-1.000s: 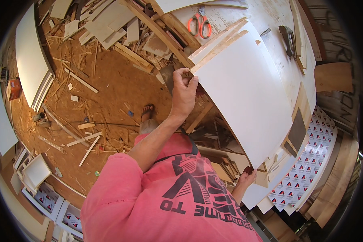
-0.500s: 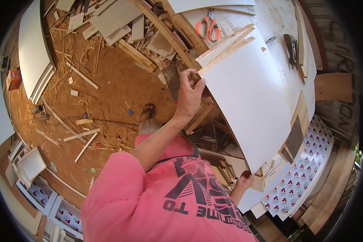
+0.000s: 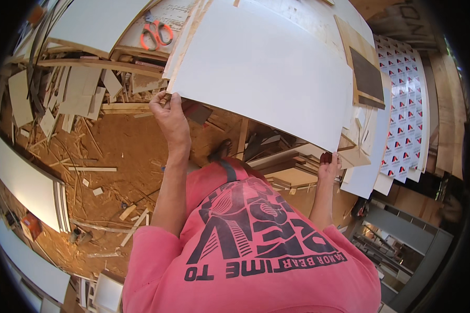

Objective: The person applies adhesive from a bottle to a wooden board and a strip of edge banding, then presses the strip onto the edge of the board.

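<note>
A large white board lies on the workbench in front of me, its near edge jutting out over the bench. My left hand pinches the board's near left corner, where a raw wooden strip runs along the left side. At the near right corner, the fingers of my right hand are closed on the board's edge, partly in shadow. Beyond the left side rest scissors with orange and black handles; neither hand touches them.
Plywood with a dark panel and a sheet in patterned film lie to the right. Offcuts and wood scraps litter the brown floor at left, near stacked white panels. More boards sit under the bench.
My view has swung to the right, so the board's near edge now runs more nearly across the picture. Both hands keep hold of the same corners.
</note>
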Available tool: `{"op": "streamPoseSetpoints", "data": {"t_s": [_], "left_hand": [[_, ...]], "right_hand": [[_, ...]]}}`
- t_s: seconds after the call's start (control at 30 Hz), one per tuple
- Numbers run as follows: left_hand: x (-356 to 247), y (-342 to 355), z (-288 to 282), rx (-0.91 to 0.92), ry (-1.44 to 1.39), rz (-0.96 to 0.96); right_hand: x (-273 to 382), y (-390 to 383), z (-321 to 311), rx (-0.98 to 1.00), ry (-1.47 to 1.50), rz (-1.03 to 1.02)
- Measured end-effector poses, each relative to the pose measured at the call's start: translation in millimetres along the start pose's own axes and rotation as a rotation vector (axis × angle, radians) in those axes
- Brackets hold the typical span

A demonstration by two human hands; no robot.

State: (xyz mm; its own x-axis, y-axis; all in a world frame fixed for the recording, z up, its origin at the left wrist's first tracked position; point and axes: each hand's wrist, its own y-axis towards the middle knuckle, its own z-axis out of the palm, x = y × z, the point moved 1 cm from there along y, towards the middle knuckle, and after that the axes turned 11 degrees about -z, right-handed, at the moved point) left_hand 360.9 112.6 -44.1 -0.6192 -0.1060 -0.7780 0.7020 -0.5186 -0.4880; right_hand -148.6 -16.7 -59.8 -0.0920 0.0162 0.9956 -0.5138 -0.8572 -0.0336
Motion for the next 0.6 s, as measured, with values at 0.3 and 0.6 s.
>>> {"op": "streamPoseSetpoints", "data": {"t_s": [0.3,0.6], "left_hand": [[-3.1,-2.1,2.9,0.040,0.051,-0.010],[-0.7,6.1,-7.0,0.071,0.147,0.033]], "right_hand": [[7.2,-42.0,13.7,-0.176,0.058,-0.024],[11.0,-45.4,27.4,-0.156,0.150,-0.030]]}}
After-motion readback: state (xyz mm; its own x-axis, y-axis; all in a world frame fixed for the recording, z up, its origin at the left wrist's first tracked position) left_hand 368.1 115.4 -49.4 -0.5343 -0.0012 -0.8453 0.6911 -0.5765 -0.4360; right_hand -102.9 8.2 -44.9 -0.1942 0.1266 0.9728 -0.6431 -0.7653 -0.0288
